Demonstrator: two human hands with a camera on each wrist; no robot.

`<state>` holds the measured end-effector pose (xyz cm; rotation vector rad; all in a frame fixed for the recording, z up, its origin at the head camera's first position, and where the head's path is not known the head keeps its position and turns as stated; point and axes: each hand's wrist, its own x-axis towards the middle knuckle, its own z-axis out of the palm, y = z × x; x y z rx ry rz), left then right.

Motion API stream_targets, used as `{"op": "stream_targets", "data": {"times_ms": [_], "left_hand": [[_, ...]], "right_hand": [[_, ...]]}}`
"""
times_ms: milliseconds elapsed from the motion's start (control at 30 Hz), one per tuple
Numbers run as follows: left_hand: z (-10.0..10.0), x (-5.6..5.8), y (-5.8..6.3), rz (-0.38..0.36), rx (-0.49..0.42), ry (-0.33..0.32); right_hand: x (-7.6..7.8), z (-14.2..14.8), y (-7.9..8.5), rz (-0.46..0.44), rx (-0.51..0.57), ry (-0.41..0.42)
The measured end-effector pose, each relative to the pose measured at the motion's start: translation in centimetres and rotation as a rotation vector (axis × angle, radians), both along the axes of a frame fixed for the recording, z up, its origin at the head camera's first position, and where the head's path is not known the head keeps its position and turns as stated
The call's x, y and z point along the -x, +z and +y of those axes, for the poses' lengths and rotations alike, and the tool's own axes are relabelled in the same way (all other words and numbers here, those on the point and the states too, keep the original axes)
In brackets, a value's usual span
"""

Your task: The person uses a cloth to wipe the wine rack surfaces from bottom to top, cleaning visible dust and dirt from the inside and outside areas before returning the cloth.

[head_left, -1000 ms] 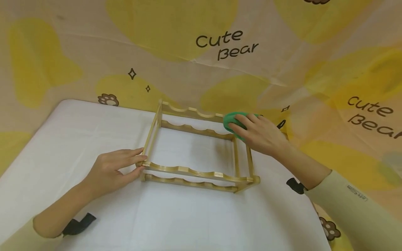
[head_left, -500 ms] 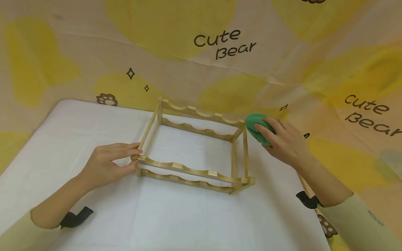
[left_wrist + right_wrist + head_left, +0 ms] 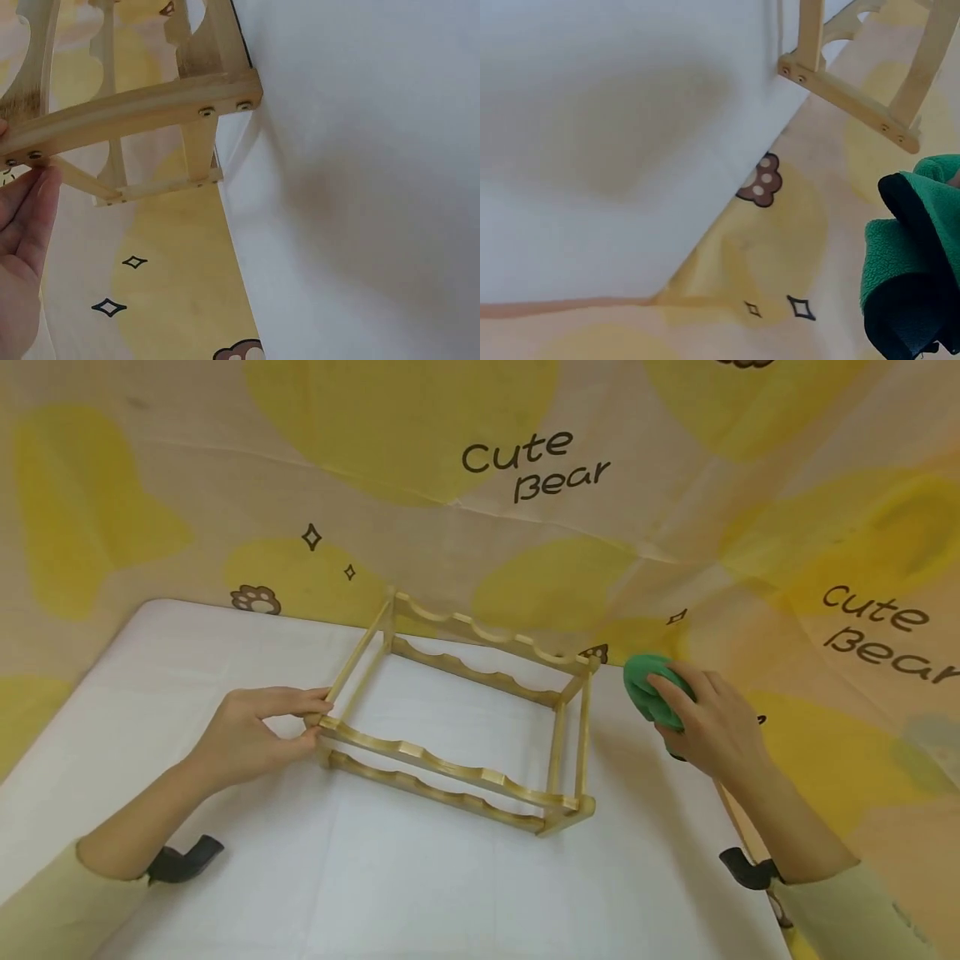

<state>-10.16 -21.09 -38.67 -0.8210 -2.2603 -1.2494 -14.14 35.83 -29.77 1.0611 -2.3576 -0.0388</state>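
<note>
A light wooden rack [image 3: 450,768] with scalloped rails stands on the white table in the head view. My left hand [image 3: 251,735] pinches its near left corner between thumb and fingers. In the left wrist view, fingertips press against the rack's end post [image 3: 135,112], beside its screws. To the right of the rack, my right hand [image 3: 712,727] grips a bunched green cloth [image 3: 654,689], apart from the wood. The right wrist view shows the cloth's dark edging [image 3: 915,225] and fluffy folds; most of that hand is out of frame there.
The white table [image 3: 420,893] ends at a fabric backdrop [image 3: 390,460] with yellow patches and "Cute Bear" lettering behind and to the right. Dark straps [image 3: 186,860] hang at both wrists.
My right hand has carried the green cloth off the rack's back right corner, rightward and toward me. The rack has turned slightly, its left near corner shifting left and up with my left hand.
</note>
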Motion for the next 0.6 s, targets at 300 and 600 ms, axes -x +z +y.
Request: {"op": "stream_targets", "data": {"times_ms": [300,600], "left_hand": [[-0.3,1.0,0.6,-0.185,-0.012,0.025],[-0.7,2.2,1.1,-0.337,0.069,0.098]], "right_hand": [[-0.4,1.4,-2.1,-0.029,0.085,-0.096],[-0.3,2.4,-3.6,-0.063,0.109,-0.158]]}}
